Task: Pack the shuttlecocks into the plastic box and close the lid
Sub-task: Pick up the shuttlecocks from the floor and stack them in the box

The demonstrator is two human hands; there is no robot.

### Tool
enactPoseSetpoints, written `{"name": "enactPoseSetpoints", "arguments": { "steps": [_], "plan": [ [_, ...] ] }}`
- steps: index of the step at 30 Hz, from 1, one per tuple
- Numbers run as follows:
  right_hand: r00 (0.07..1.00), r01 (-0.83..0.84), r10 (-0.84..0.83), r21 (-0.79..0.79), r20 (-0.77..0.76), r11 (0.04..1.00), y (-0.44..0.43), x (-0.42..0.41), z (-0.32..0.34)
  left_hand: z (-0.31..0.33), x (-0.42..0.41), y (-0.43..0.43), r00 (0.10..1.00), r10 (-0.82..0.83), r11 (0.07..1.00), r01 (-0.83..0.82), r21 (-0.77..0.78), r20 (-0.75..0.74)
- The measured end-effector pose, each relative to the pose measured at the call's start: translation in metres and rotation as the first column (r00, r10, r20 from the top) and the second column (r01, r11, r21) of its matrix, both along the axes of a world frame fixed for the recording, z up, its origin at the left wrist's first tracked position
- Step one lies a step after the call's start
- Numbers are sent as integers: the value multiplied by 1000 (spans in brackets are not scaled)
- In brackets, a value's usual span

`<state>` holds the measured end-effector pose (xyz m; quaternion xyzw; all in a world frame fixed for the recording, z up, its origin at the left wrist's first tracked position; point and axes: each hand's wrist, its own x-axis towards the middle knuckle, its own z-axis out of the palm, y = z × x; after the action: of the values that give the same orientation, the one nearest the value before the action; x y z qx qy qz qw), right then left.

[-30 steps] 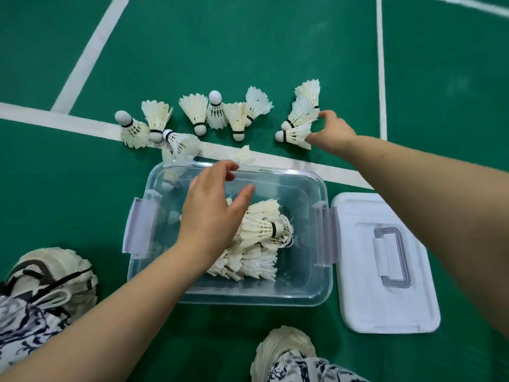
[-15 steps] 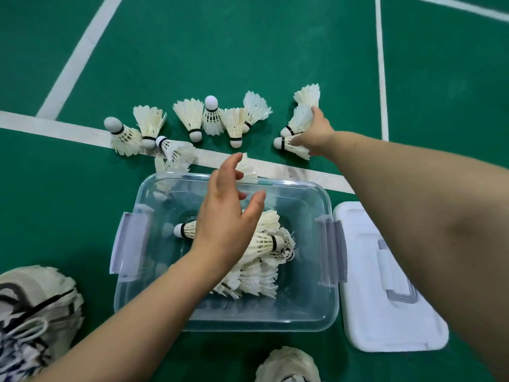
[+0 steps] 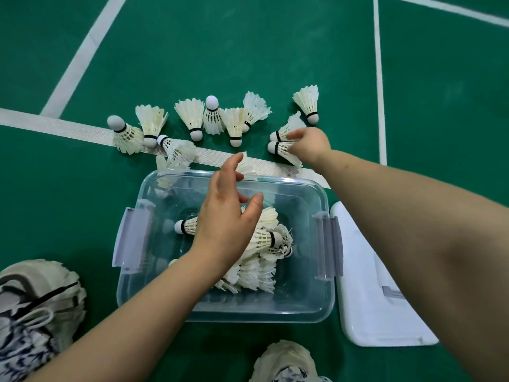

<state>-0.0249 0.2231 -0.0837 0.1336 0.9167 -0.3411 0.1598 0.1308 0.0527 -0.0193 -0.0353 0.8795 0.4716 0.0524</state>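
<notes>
A clear plastic box (image 3: 327, 304) stands open on the green floor, with several white shuttlecocks (image 3: 264, 244) piled inside. My left hand (image 3: 225, 216) hovers over the box with fingers spread and holds nothing. My right hand (image 3: 311, 146) reaches past the box's far right corner and pinches the feathers of two shuttlecocks (image 3: 281, 148) lying on the floor. Several more shuttlecocks (image 3: 212, 117) lie in a loose row beyond the box, along a white court line. The white lid (image 3: 369, 315) with its handle lies flat to the right of the box, partly hidden by my right forearm.
Two shoes show at the bottom: one (image 3: 35, 293) at the lower left, another (image 3: 286, 359) just in front of the box. White court lines (image 3: 80, 53) cross the green floor. One lone shuttlecock (image 3: 308, 102) sits at the far right of the row.
My right hand has come down onto the two shuttlecocks at the right of the row and closed on their feathers. My left hand has lifted out of the box, leaving a shuttlecock inside.
</notes>
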Motion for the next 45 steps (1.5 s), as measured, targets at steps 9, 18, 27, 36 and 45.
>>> {"name": "enactPoseSetpoints", "arguments": {
  "steps": [9,18,27,36,45],
  "plan": [
    [993,-42,23,-164,-112,986,7,21,52,19,0,-5,999,-17,1000,17,0,-41],
    [888,-397,360,-85,-286,914,-11,97,138,46,11,-7,982,-115,991,104,-80,-150],
    [680,-697,674,30,-289,717,-32,145,140,62,15,-40,907,-317,865,157,-477,-278],
    [646,-720,666,-7,-372,694,-48,141,126,46,32,-69,942,-125,914,-13,-406,-311],
    [811,-498,451,-35,-373,867,-34,138,118,22,46,-87,959,84,873,-202,-443,-272]
  ]
}}
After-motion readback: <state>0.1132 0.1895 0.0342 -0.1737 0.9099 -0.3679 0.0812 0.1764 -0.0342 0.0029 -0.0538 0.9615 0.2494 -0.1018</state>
